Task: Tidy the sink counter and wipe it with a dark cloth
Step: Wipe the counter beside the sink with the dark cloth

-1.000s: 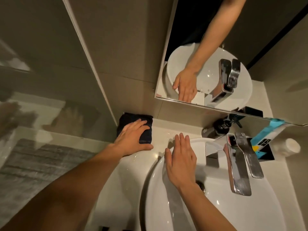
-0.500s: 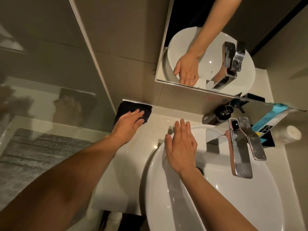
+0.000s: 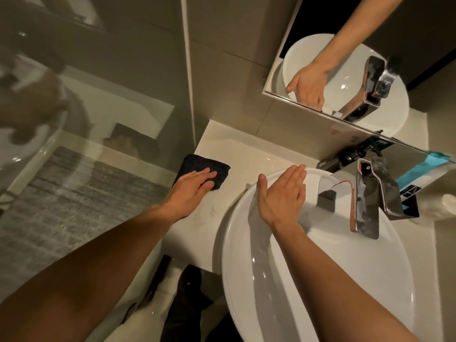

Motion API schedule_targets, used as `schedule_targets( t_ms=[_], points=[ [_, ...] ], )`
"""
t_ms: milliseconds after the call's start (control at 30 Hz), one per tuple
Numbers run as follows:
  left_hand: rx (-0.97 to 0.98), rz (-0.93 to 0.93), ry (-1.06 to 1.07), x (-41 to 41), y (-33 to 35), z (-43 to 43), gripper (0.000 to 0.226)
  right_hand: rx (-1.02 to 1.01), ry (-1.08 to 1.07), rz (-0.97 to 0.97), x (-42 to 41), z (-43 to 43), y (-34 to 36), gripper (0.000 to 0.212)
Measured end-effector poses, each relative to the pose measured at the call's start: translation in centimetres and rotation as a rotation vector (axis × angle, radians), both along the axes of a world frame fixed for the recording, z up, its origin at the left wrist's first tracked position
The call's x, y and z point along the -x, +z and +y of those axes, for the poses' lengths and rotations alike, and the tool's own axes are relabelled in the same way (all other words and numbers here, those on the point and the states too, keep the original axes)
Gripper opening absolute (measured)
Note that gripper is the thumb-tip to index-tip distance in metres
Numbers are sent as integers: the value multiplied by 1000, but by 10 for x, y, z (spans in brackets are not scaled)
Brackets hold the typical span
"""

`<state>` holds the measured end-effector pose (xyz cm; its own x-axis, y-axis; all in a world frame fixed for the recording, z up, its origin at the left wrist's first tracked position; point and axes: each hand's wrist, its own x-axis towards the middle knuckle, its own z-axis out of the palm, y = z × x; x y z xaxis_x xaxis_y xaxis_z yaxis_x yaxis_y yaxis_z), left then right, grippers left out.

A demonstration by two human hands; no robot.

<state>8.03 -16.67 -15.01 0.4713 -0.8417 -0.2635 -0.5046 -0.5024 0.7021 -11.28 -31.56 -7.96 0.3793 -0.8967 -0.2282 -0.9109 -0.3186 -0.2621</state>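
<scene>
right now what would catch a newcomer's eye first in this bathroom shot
Two bare arms reach in from below: the left hand presses flat on a dark cloth at the left edge of the pale counter. The right hand lies open on the rim of the big white sink. Beyond it stand the shiny tap and a mirror that repeats the hand and tap.

Dim warm light, beige tiled wall [image 3: 229, 70], a mirror [image 3: 419, 33] upper right, glass panel [image 3: 86, 107] left
</scene>
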Motion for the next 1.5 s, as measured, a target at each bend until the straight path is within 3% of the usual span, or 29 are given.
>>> schedule_targets(
  t_ms=[200,333,533,667,767,933,1100,1200,1367,1500],
  points=[
    [-6,16,46,30,9,53,48,-25,30,2,5,-2,-2,98],
    [-30,64,66,51,9,92,62,-33,65,-1,9,-4,-2,101],
    [-22,64,110,79,19,140,44,-41,117,23,14,-8,-1,104],
    [-50,96,143,94,25,167,58,-30,128,17,15,-8,-1,105],
    [-32,135,193,103,40,178,40,-49,134,21,16,-9,2,105],
    [59,344,409,99,69,182,32,-76,143,24,17,-9,7,105],
    [263,908,789,80,103,148,45,-93,139,34,18,-10,11,105],
    [320,1064,808,56,119,112,43,-95,126,28,17,-11,12,104],
    [401,975,758,8,132,13,24,-75,96,25,16,-11,11,102],
    [424,665,499,-29,145,-86,23,-46,80,11,16,-10,12,100]
  ],
)
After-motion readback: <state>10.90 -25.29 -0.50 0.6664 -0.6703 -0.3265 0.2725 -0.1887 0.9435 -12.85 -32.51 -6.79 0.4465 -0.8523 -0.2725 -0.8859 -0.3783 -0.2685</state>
